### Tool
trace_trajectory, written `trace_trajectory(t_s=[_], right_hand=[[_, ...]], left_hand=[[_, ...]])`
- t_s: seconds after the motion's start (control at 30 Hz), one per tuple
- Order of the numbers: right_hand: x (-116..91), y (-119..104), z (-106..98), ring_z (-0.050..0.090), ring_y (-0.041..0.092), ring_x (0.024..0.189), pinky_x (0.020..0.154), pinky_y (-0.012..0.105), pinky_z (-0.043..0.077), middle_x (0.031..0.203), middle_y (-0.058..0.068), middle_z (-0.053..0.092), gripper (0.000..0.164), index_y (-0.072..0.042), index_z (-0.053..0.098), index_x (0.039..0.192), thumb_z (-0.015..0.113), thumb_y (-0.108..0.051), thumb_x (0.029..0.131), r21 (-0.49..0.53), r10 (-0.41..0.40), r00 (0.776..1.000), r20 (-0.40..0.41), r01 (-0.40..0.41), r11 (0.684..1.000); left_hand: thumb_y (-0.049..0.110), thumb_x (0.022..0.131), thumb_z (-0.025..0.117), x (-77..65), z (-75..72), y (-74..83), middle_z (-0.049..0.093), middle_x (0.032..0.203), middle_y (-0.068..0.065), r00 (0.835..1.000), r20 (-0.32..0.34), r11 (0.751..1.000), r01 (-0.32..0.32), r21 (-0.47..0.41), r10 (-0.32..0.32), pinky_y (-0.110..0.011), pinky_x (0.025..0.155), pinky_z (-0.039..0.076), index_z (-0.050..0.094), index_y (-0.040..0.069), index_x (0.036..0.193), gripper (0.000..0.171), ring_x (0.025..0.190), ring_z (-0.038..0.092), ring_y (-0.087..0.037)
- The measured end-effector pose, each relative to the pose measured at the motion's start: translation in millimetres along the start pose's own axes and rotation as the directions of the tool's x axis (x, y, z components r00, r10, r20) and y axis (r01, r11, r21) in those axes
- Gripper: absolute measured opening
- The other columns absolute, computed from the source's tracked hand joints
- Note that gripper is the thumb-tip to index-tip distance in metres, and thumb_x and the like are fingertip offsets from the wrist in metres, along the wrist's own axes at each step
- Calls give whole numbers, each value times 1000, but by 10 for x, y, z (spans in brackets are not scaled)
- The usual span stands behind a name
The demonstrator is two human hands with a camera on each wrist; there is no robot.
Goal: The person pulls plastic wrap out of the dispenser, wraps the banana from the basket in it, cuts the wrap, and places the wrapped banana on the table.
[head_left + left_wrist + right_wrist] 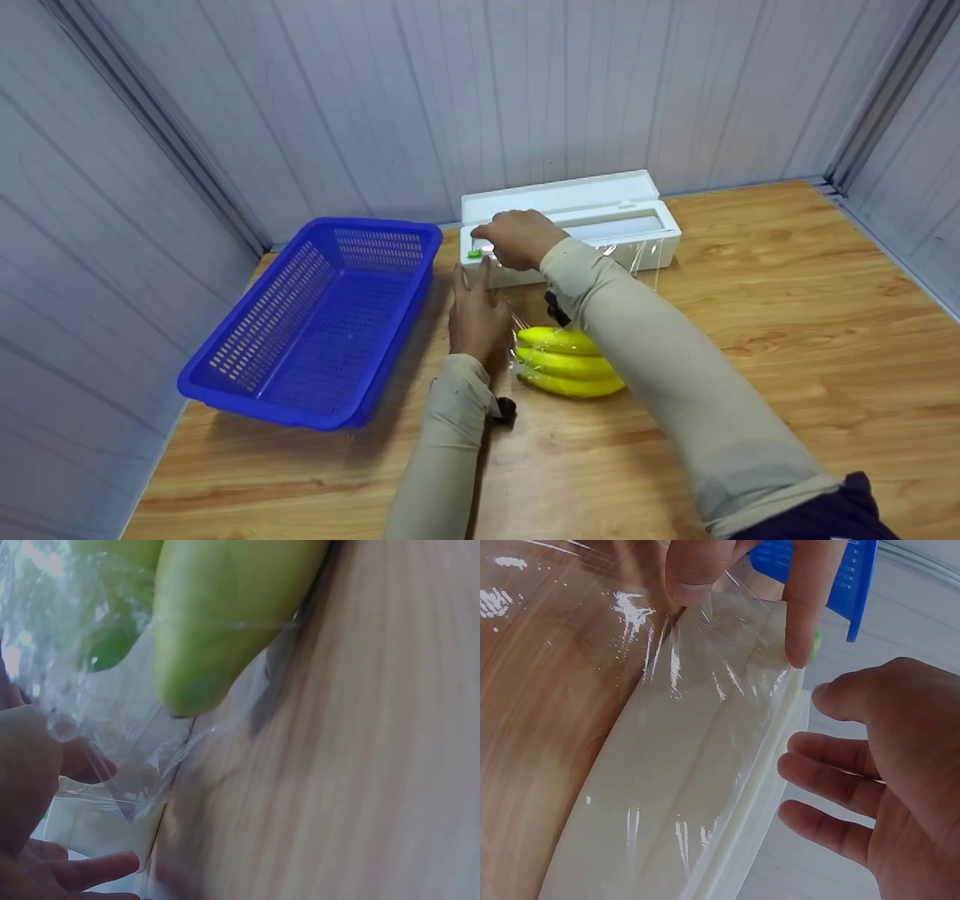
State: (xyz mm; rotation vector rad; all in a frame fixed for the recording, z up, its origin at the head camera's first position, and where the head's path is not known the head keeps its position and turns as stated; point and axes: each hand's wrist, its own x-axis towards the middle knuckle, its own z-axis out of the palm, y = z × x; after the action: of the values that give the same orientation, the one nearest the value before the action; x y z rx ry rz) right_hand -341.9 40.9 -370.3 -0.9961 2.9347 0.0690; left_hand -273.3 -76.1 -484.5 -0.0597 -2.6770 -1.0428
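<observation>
A white cling film box (660, 259) stands at the back with its lid (559, 193) raised and a green slide cutter (473, 254) at its left end. Clear film (675, 682) runs down over the box's front to a bunch of yellow bananas (570, 365), which it partly covers. My left hand (478, 322) reaches to the box's left front corner. One straight finger (806, 622) of it touches the edge beside the cutter. Over the box's left part hovers my right hand (520, 238), fingers loosely bent and holding nothing, its thumb close to the cutter.
A blue plastic basket (345, 409) with slotted sides stands left of the box on the wooden table (810, 300). Panelled walls (525, 90) close off the back and both sides. My right forearm passes over the right part of the bananas.
</observation>
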Motion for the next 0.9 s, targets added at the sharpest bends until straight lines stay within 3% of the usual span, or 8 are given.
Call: trace_trajectory(t_s=[0.3, 0.5, 0.63, 0.9], right_hand=[[44, -49, 30, 64, 30, 106, 90, 46, 54, 120, 14, 68, 63, -28, 49, 149, 61, -1, 94, -93, -16, 1000, 4, 17, 996], [47, -50, 75, 65, 28, 100, 85, 46, 56, 118, 13, 69, 63, -30, 49, 149, 60, 1, 94, -78, -36, 999, 8, 37, 996], [57, -60, 72, 66, 28, 96, 85, 45, 56, 117, 13, 70, 61, -31, 50, 149, 58, -1, 96, -76, -42, 999, 19, 43, 996], [79, -105, 55, 63, 30, 112, 91, 47, 53, 127, 13, 66, 54, -30, 52, 148, 57, -7, 98, -111, -58, 995, 82, 67, 992]], left_hand=[[14, 93, 67, 4, 2, -22, 20, 161, -24, 999, -22, 999, -33, 14, 33, -53, 92, 51, 41, 23, 155, 68, 116, 58, -43], [15, 93, 68, 8, 0, -9, 22, 160, -26, 999, -13, 998, -50, 32, 51, -53, 96, 50, 41, 20, 155, 68, 115, 59, -44], [13, 90, 69, 23, -11, 4, 20, 161, -24, 998, -16, 998, -53, 38, 54, -52, 91, 52, 40, 21, 155, 71, 108, 62, -43], [10, 89, 68, -6, 9, -33, 20, 161, -23, 998, -22, 998, -54, 38, 55, -51, 88, 54, 42, 20, 154, 71, 106, 63, -42]])
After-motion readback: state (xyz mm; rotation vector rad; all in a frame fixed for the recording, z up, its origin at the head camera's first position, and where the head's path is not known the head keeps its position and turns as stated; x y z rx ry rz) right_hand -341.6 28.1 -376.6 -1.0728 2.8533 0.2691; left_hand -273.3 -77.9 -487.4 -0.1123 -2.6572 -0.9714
